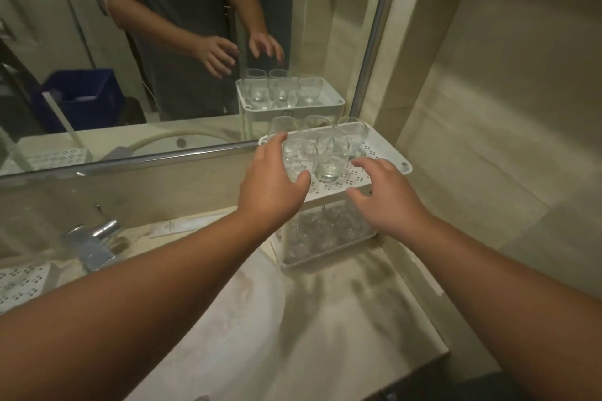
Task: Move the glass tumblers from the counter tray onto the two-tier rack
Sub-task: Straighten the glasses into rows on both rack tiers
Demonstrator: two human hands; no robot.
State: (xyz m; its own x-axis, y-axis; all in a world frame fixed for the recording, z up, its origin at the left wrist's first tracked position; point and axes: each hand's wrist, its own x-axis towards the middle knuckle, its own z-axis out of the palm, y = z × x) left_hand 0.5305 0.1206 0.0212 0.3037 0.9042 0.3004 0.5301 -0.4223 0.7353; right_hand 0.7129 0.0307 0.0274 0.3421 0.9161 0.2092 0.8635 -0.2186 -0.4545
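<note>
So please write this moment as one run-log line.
left hand: open, beside tumblers | right hand: open, near upper tier | lower tier: holds glasses

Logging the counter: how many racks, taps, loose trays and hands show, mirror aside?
White two-tier perforated plastic rack: 1
Chrome tap: 1
White perforated counter tray: 1
Left hand, right hand: 2
Total: 5
</note>
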